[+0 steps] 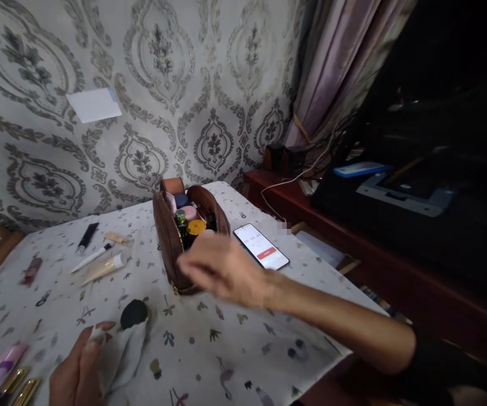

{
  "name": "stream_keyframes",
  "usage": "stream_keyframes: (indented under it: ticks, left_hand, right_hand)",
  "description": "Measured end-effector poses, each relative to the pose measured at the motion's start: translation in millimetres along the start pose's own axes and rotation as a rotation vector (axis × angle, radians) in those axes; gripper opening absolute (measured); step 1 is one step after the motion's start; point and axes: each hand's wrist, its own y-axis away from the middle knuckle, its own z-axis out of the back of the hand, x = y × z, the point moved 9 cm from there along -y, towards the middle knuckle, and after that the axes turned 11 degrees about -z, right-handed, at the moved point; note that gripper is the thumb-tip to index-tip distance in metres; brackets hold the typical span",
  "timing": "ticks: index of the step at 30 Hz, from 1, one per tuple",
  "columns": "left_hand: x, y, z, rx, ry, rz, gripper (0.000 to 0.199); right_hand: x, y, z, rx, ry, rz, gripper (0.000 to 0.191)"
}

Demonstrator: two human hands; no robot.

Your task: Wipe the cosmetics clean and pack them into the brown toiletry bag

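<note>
My left hand (78, 361) is closed on a white cloth (127, 358), pinched between thumb and fingers at the near left of the table. Against the cloth's far edge is a round dark-lidded jar (134, 313). My right hand (222, 268) reaches over the near end of an open brown toiletry bag (167, 248). Its fingers curl downward and are smeared by motion, so I cannot tell whether they hold anything. Inside the bag are several jars, among them a yellow lid (196, 226), a pink lid (188, 212) and a dark blue lid (181, 200).
Left of the bag lie a cream tube (104, 268), a white pen-like stick (91, 258), a black tube (87, 237) and a small reddish bottle (31, 270). A pink tube (0, 369) lies near left. A lit phone (275, 259) rests right of the bag.
</note>
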Motion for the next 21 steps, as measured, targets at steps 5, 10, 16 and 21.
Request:
stream_keyframes:
  ticks: [5, 10, 16, 21]
  left_hand:
    - [-6, -7, -6.3, -0.005, -0.057, -0.118, 0.047]
    - [-39, -7, -38.1, 0.119, -0.181, -0.446, 0.059]
    - [-33, -11, -60.1, 0.267, -0.208, -0.462, 0.051]
    - [-24, -15, -44.5, 0.146, -0.236, -0.31, 0.054]
  right_hand:
    - [29, 52, -109, 0.465, 0.092, 0.147, 0.015]
    - [8, 57, -165, 0.524, -0.02, -0.088, 0.022]
    - [-26, 55, -186, 0.33, -0.311, -0.342, 0.014]
    - [-41, 57, -181, 0.267, -0.441, -0.471, 0.025]
